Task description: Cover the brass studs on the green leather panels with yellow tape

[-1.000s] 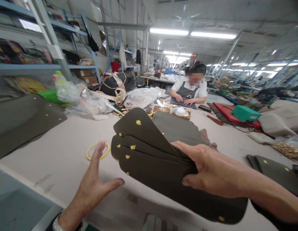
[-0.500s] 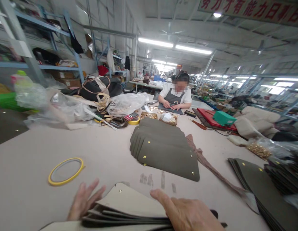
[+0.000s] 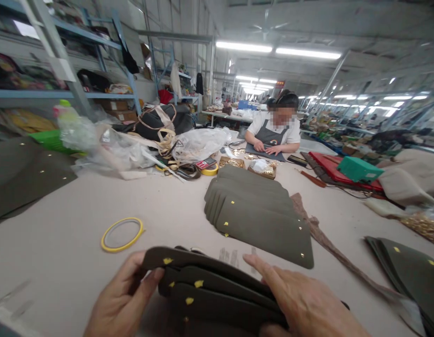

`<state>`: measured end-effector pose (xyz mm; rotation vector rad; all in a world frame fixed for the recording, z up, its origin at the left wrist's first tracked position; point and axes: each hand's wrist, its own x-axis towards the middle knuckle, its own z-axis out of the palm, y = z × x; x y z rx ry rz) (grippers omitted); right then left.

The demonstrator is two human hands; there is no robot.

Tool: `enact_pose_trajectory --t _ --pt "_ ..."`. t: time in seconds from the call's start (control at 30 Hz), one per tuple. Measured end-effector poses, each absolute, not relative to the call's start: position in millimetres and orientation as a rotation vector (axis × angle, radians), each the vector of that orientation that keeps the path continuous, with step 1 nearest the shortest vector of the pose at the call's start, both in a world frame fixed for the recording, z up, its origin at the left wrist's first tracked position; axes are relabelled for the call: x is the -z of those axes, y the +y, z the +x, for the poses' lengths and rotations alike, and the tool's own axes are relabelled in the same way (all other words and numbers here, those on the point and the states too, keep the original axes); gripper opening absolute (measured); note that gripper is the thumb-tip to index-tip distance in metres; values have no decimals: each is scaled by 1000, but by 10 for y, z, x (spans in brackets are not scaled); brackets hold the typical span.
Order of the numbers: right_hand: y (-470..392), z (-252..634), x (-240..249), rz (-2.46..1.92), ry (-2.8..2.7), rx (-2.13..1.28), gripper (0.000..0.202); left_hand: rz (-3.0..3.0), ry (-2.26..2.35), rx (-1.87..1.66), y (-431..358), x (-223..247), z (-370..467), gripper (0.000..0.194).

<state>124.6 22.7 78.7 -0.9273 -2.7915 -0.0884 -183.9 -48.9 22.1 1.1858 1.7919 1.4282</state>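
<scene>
Low in the view I hold a stack of dark olive leather-like panels (image 3: 220, 292), tilted up off the table and fanned a little. Small yellow tape bits mark their left ends. My left hand (image 3: 124, 295) is closed on the left end, thumb in front and fingers behind. On the right end my right hand (image 3: 301, 299) grips the stack, its index finger stretched along the top edge; its lower fingers are partly hidden. Just beyond lies a row of overlapping olive panels (image 3: 262, 224) with yellow tape bits and small metal studs.
A yellow tape roll (image 3: 122, 235) lies to the left. More panels sit at the left edge (image 3: 24, 175) and right edge (image 3: 409, 281). A brown strip (image 3: 338, 250) runs across the right side. Opposite, a co-worker (image 3: 273, 128) works near trays of metal parts (image 3: 231, 162).
The stack has been raised and turned from its pale side to its dark, taped side. My left hand has gone from open beside it to closed on its end. The view has swung left.
</scene>
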Motion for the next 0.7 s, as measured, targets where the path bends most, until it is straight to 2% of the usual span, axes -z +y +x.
enact_pose_trajectory --t 0.07,0.17,0.3,0.43,0.57,0.7 --pt "241 1260 -801 -908 -2784 109 96 1186 1652 -1302 -469 -270 -1805 40" --pt "245 1286 -802 -873 -2790 136 94 1082 1612 -1330 -487 -250 -1821 52" --pt "256 1312 -768 -809 -2826 154 90 1120 1592 -1373 -551 -159 -1798 79" --pt "272 1300 -708 -798 -2822 203 86 1244 1577 -1224 -611 -141 -1648 111" --pt "215 1256 -650 -857 -2804 323 84 1362 1515 -1167 -615 -119 -1469 103" --pt "162 1251 -631 -821 -2826 330 82 1352 1568 -1243 -606 -84 -1368 106"
